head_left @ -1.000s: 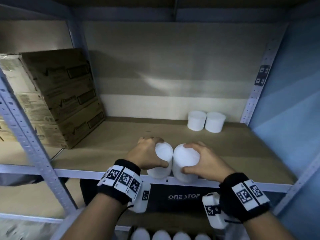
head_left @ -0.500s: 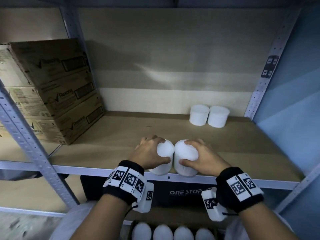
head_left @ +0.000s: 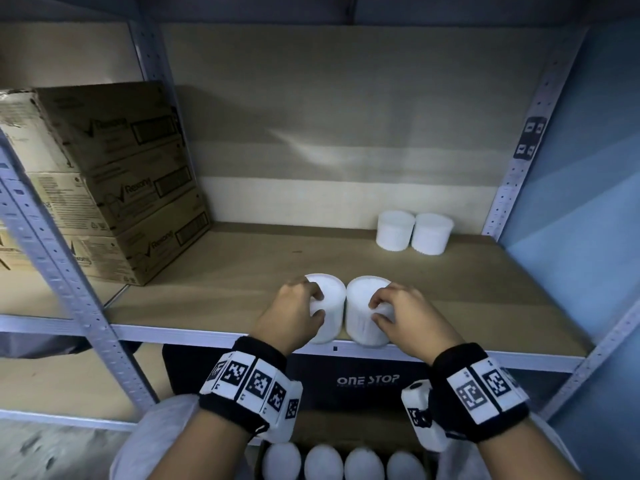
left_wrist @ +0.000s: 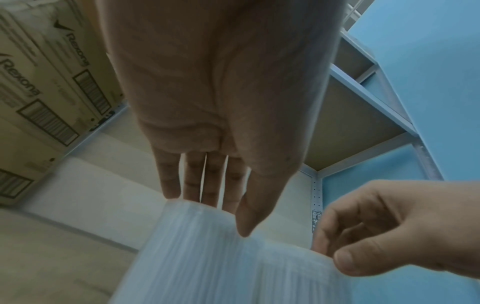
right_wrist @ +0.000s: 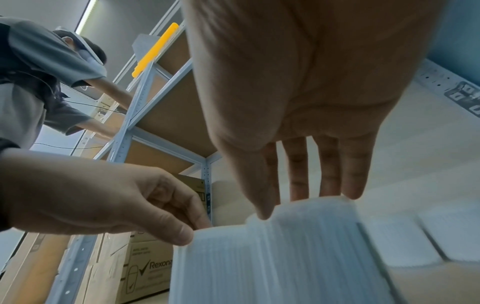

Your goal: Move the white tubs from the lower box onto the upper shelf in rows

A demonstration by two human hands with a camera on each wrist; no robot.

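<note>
Two white tubs stand side by side, touching, at the front edge of the upper shelf. My left hand grips the left tub at its near top rim, fingers over the lid and thumb on the wall. The right hand holds the right tub the same way. The left wrist view shows my left hand over its ribbed tub. In the right wrist view the right hand pinches its tub. Two more tubs stand at the back right.
Stacked cardboard cartons fill the shelf's left side. Below the shelf a black box marked ONE STOP holds several white tubs. Perforated steel posts frame the bay, and a blue wall is on the right.
The two tubs have gone from tilted over the shelf's front rail to standing upright on it. Both hands have slid from the tubs' sides to their near top rims.
</note>
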